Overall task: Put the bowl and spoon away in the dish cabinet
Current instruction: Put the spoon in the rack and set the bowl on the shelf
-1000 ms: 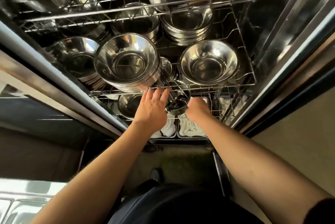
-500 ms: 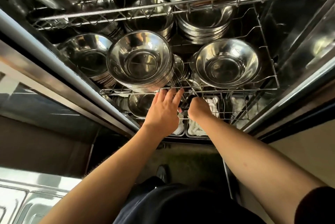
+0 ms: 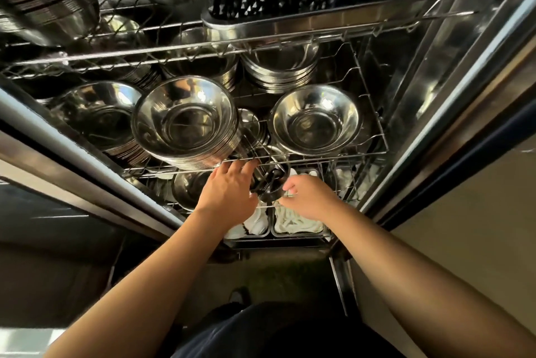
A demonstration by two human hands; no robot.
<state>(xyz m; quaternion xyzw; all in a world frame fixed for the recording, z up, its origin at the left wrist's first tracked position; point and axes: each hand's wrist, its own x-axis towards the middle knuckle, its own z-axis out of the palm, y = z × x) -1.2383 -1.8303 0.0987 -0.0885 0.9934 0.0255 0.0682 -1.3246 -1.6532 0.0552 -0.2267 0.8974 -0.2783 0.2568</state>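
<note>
Although the dish cabinet (image 3: 435,114) is already crowded with steel, the task looks close to its end, with a small bowl (image 3: 271,183) holding a dark spoon (image 3: 268,180) sitting just under the front edge of the middle wire rack (image 3: 319,158), not yet let go. At the left of that rack a tall stack of bowls (image 3: 185,122) overhangs the front wire. The left hand (image 3: 229,191) lies half open, fingers spread against the small bowl's left side and brushing the rack wire. The right hand (image 3: 309,196) is curled lightly at the bowl's right rim; whether it grips cannot be told. Further right a single wide bowl (image 3: 316,120) fills the rack's right front corner. Free room is slim: the gap between the racks is low, and trays of white cloths (image 3: 295,221) lie just below.
</note>
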